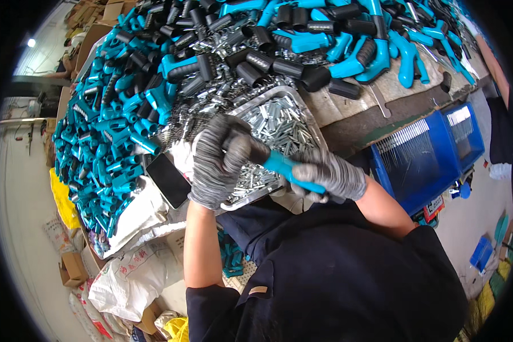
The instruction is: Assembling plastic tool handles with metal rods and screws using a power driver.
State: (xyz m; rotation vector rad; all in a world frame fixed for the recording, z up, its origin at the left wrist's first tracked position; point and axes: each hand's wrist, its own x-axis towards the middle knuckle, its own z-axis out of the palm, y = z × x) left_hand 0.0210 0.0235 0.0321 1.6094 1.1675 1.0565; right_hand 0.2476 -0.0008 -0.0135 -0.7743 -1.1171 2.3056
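Both my hands wear grey striped knit gloves. Between them, over the metal tray (248,200), is a teal plastic tool handle (280,164) with a black cylindrical sleeve (260,151) at its left end. My right hand (330,175) is wrapped round the teal handle. My left hand (219,162) is closed about the black sleeve, and its fingers hide the far end of it. Small silvery metal pins (279,122) fill the tray beneath my hands.
A large heap of teal plastic handles (105,142) covers the left of the table, with black sleeves (288,68) and loose metal parts behind the tray. A dark phone (169,180) lies left of my left hand. Blue bins (419,162) with thin metal rods stand at right.
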